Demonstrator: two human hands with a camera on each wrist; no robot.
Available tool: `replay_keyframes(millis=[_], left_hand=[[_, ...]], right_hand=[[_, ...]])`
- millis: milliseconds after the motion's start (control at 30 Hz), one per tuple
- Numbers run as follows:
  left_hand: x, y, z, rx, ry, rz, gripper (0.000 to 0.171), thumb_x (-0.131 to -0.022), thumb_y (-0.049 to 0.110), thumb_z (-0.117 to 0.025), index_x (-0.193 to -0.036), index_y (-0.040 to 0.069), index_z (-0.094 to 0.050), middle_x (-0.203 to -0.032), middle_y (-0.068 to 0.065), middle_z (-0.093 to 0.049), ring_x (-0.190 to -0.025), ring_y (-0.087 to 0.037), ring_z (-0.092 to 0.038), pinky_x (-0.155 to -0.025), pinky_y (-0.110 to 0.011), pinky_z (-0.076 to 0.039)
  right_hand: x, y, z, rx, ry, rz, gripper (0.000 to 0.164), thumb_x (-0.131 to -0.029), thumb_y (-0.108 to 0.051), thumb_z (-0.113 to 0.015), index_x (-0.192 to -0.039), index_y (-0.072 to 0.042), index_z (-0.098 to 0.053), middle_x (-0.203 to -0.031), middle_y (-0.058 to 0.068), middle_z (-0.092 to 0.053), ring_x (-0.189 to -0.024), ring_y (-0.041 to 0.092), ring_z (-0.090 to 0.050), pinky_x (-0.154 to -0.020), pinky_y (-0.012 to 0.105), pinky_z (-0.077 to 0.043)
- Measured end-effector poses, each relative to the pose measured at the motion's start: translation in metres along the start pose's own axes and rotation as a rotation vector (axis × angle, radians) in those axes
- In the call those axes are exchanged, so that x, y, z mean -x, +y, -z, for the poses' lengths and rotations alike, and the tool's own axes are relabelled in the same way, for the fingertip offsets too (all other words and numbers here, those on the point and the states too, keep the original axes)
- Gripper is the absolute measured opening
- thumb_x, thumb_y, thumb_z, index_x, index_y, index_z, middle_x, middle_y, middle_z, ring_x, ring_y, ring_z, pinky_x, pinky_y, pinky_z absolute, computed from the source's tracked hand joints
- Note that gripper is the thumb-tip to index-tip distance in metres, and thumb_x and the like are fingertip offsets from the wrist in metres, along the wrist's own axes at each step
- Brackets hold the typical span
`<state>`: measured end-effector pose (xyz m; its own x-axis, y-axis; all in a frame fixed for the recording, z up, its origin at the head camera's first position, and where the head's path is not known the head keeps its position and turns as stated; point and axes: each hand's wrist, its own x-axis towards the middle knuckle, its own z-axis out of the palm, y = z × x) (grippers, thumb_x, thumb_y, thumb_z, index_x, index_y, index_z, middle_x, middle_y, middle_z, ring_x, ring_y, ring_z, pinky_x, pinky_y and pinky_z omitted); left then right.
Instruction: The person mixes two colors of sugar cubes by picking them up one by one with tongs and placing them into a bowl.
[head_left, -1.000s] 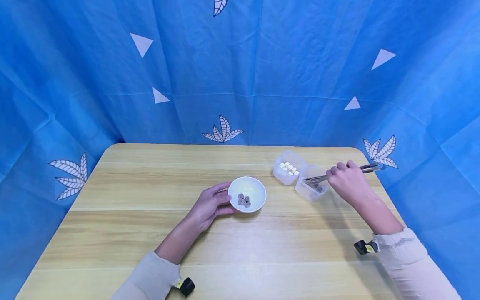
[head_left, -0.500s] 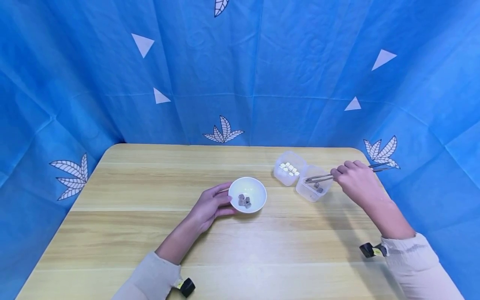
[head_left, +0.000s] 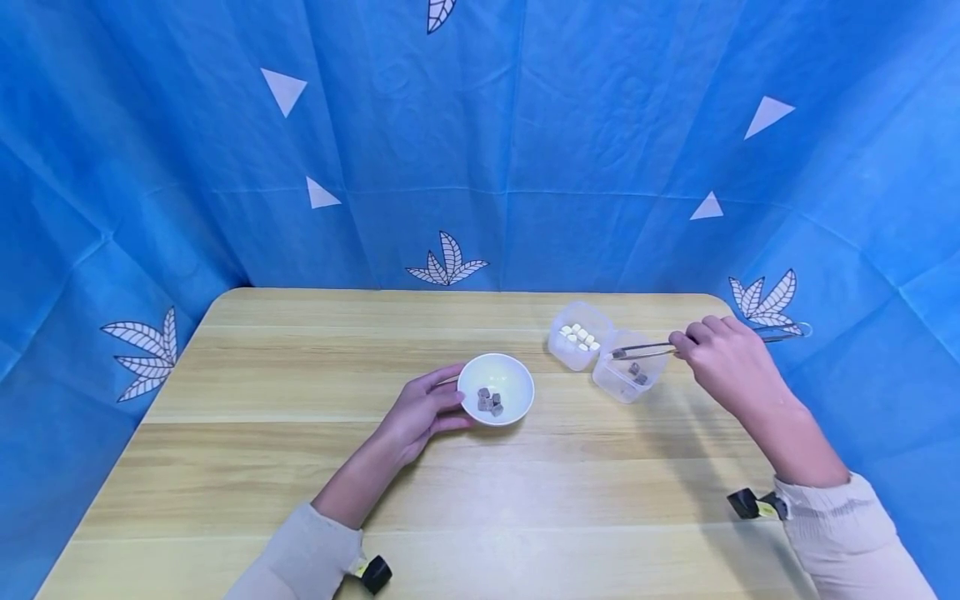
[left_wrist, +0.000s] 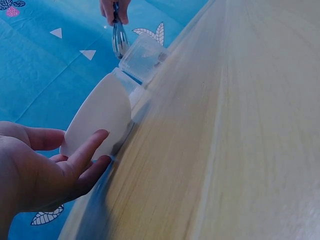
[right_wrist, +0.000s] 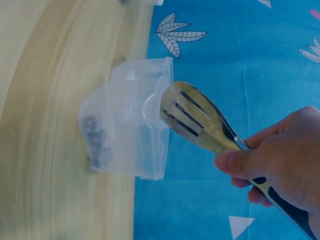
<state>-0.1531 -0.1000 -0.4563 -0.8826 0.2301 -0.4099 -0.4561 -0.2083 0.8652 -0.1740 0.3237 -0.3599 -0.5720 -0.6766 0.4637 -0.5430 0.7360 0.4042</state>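
Note:
My left hand (head_left: pixel 427 412) holds the white bowl (head_left: pixel 513 377) at its left side, fingers spread around its outer wall. Several greyish-brown cubes (head_left: pixel 491 403) lie inside the bowl. In my right hand (head_left: pixel 723 358) is a pair of metal tongs (right_wrist: pixel 192 112) with slotted heads, gripped midway along the arms. Their tips hover over the right clear plastic box (head_left: pixel 617 389), and a dark cube (head_left: pixel 618 354) appears to sit between them. A few more dark cubes (head_left: pixel 638 373) lie in that box. The right wrist view hides whatever is between the slotted heads.
A second clear plastic box (head_left: pixel 562 353) with several small white pieces (head_left: pixel 580 337) touches or nearly touches the right box. The wooden table (head_left: pixel 300 375) ends at a blue patterned curtain (head_left: pixel 480 167) behind and at both sides.
My right hand has moved right and slightly up, lifting the tongs from inside the right box to above it, with a dark cube apparently between the tips. The left hand and bowl stay put.

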Motion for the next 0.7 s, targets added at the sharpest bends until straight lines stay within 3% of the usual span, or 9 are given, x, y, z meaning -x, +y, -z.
replay_keyframes(millis=[500, 700], left_hand=[[0.000, 0.000, 0.001, -0.004, -0.013, -0.008, 0.054, -0.099, -0.001, -0.058, -0.152, 0.011, -0.051, -0.148, -0.022, -0.058, -0.123, -0.035, -0.068, -0.092, -0.043, -0.067], [0.000, -0.001, 0.001, -0.002, -0.010, -0.006, 0.055, -0.099, -0.002, -0.058, -0.152, 0.011, -0.051, -0.148, -0.022, -0.058, -0.123, -0.036, -0.068, -0.091, -0.042, -0.067]], right_hand=[[-0.010, -0.010, 0.011, -0.050, 0.034, -0.004, 0.015, -0.081, -0.002, -0.078, -0.095, 0.001, -0.073, -0.081, 0.018, -0.073, -0.080, 0.037, -0.068, -0.069, 0.048, -0.058], [-0.017, -0.017, 0.015, -0.067, 0.034, 0.006, 0.013, -0.083, -0.005, -0.076, -0.095, -0.001, -0.073, -0.080, 0.016, -0.074, -0.074, 0.034, -0.067, -0.062, 0.044, -0.052]])
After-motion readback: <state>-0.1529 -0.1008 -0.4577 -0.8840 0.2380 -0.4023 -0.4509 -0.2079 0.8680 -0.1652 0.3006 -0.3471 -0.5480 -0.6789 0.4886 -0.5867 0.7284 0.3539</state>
